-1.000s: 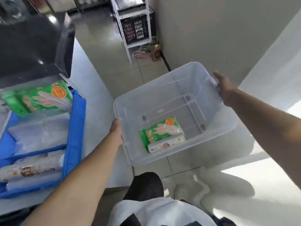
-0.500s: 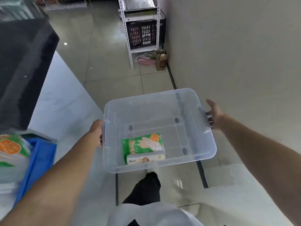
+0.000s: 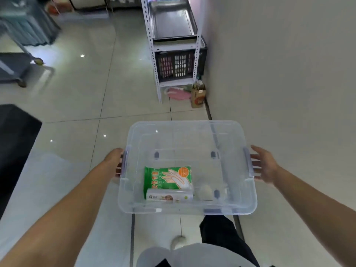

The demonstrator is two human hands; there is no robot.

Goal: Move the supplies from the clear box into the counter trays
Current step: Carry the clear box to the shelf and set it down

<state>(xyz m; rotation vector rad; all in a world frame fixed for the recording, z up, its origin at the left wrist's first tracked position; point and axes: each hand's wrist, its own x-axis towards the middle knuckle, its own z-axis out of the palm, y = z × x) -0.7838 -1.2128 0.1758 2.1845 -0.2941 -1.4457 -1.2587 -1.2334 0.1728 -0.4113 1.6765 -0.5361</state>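
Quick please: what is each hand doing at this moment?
Left hand: holds the clear box by its side handle.
Right hand: open, fingers spread beside the other handle, no grip visible.

Clear box (image 3: 187, 208) open on top, no lid, straight reach in from above. Far half and right side of its floor bare; green glove pack (image 3: 168, 179) and small roll pack (image 3: 169, 196) lie toward the near wall, left of centre. Left hand (image 3: 115, 160) and right hand (image 3: 264, 164) occupy both side handles. Wall close on the right; shelf rack (image 3: 173, 45) stands ahead, tiled floor open on the left.
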